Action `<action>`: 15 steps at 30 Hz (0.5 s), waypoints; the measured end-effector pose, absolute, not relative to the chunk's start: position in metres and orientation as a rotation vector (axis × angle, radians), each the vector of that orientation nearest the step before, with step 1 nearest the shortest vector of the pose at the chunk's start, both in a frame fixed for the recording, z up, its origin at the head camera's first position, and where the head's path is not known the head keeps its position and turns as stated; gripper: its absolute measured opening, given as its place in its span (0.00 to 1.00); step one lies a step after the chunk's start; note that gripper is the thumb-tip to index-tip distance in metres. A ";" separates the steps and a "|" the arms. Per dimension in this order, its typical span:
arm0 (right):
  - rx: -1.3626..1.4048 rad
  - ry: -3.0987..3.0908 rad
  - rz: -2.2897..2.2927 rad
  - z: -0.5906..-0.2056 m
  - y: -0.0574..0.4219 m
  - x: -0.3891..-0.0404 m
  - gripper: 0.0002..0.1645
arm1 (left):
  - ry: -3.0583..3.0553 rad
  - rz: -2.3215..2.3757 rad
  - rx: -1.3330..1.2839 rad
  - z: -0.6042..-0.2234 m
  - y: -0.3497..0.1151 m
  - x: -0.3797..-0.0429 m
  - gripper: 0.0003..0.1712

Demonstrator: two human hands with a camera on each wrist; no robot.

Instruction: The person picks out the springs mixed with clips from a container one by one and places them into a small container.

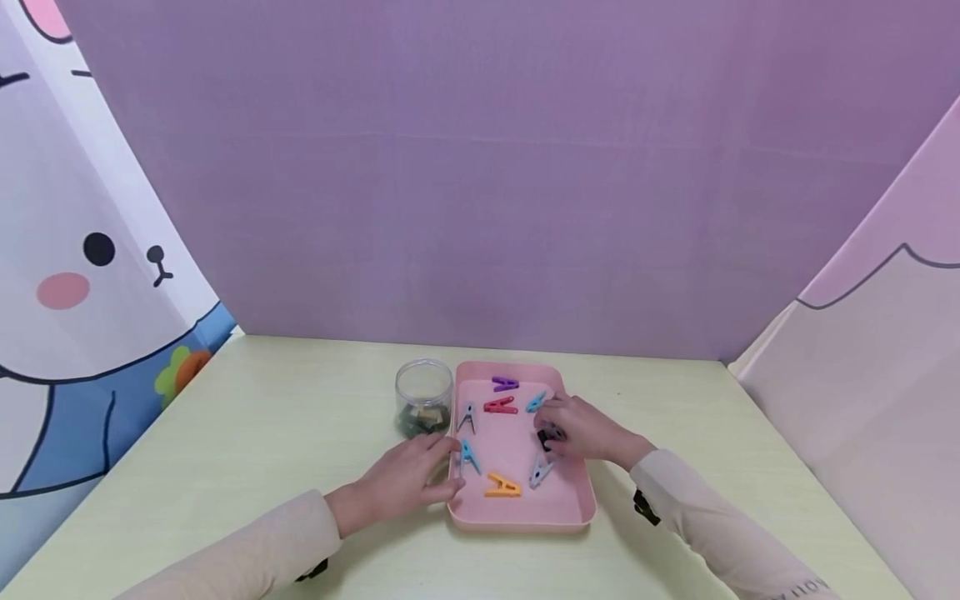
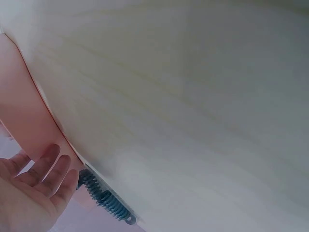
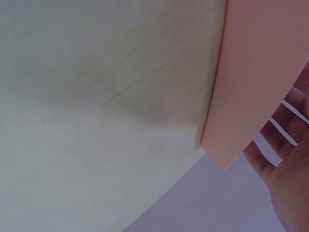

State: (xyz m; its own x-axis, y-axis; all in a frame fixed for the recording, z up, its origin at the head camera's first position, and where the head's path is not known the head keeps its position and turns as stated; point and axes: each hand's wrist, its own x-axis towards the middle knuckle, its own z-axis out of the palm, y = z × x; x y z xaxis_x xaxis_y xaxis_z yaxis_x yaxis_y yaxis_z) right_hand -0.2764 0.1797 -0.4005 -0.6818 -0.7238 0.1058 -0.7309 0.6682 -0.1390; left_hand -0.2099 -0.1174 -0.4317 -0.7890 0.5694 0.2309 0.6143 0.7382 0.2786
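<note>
A pink tray [image 1: 517, 515] holds several plastic clothespins, among them a purple clothespin [image 1: 506, 383], a red clothespin [image 1: 500, 405] and an orange clothespin [image 1: 502, 485]. My right hand [image 1: 583, 429] reaches over the tray's right rim, thumb and fingers curled round a black clothespin [image 1: 543, 439], partly hidden by them. Just beside it lie a light blue clothespin [image 1: 536, 402] and a grey one. At the left rim, my left hand [image 1: 405, 475] rests with fingers spread and holds nothing. Near its fingertips are a blue clothespin [image 1: 468, 456] and, farther back, another grey one.
A clear round jar [image 1: 424, 382] stands against the tray's left side, behind my left hand. Dark green ribbed pieces [image 2: 104, 195] and something tan lie inside it. The pale table [image 1: 300, 417] meets a purple panel [image 1: 480, 208] at the back, with printed cloths on both sides.
</note>
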 end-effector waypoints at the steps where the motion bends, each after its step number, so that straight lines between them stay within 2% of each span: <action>1: 1.238 -2.826 0.267 -0.401 0.180 -0.276 0.15 | -2.806 -0.519 -0.960 -0.432 -0.117 -0.210 0.27; 15: 1.257 -2.826 0.166 -0.407 0.180 -0.274 0.16 | -2.817 -0.516 -0.958 -0.432 -0.116 -0.210 0.28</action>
State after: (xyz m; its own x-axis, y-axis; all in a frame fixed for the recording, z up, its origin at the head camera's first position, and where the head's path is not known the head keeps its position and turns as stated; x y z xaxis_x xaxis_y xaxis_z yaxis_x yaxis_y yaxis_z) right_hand -0.2739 0.1803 -0.4069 -0.6700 -0.7376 0.0837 -0.7423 0.6653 -0.0797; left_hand -0.2100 -0.1165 -0.4321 -0.7919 0.5690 0.2217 0.6106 0.7411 0.2793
